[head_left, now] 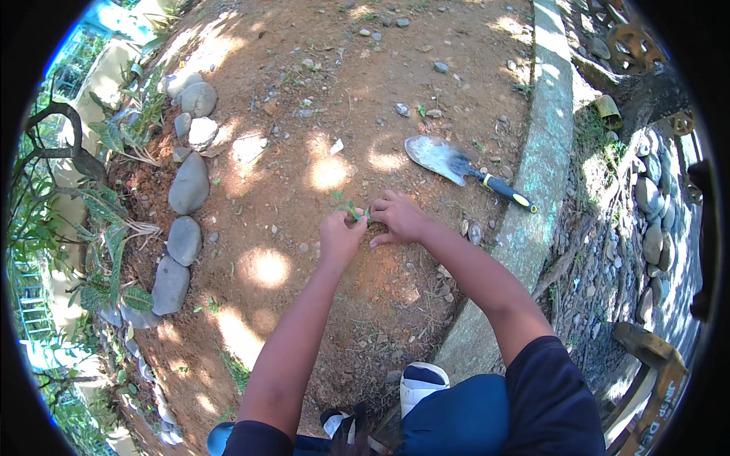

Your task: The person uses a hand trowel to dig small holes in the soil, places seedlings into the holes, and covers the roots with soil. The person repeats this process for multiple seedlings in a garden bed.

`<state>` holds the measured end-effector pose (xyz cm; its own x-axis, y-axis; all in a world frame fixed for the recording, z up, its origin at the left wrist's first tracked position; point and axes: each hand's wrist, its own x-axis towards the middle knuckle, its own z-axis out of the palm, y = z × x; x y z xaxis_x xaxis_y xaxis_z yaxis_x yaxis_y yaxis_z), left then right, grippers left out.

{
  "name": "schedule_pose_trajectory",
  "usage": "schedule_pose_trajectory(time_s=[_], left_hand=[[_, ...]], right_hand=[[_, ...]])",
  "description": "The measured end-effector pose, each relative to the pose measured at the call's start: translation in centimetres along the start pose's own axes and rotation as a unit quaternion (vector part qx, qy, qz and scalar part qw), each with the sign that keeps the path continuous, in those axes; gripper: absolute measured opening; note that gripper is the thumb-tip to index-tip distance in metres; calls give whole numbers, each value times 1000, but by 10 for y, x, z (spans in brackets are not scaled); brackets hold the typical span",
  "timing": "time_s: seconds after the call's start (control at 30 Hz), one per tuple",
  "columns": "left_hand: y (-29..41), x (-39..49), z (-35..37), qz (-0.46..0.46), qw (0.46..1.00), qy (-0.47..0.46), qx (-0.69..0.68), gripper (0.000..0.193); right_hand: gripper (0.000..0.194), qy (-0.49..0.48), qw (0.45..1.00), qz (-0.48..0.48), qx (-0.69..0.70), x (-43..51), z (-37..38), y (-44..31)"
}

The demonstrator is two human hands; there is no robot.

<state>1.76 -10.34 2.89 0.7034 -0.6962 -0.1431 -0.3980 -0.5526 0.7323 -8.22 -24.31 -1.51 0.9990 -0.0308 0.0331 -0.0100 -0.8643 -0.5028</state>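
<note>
My left hand [341, 235] pinches a small green seedling [355, 212] between thumb and fingertips, just above the brown soil [319, 296]. Close beside it on the right, my right hand [398, 218] has its fingers bent down near the seedling's leaves and the ground. Whether those fingers grip the stem cannot be made out. The plant's roots and lower stem are hidden by the hands. A hand trowel [442, 157] with a black and yellow handle lies to the upper right, its handle end resting by the concrete curb.
A concrete curb [539, 154] runs along the right side. Large rounded stones [189, 182] line a bed of leafy plants [114, 228] on the left. Pebbles dot the soil. My shoe [421, 387] is at the bottom, and a wooden piece [656, 365] bearing writing stands lower right.
</note>
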Motion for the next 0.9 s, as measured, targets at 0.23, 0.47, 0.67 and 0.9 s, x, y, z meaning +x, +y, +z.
schedule_pose_trajectory(time_s=[0.23, 0.47, 0.67, 0.9], left_hand=[[2, -2, 3, -14, 1000, 3, -18, 25], [7, -3, 4, -13, 998, 3, -57, 22], [4, -3, 6, -15, 996, 9, -89, 21], [3, -3, 4, -14, 997, -1, -71, 20]], right_hand=[[51, 99, 986, 54, 121, -14, 16, 4], [36, 64, 982, 111, 138, -6, 17, 2], [31, 94, 979, 156, 89, 1, 18, -7], [25, 42, 984, 150, 91, 5, 14, -2]])
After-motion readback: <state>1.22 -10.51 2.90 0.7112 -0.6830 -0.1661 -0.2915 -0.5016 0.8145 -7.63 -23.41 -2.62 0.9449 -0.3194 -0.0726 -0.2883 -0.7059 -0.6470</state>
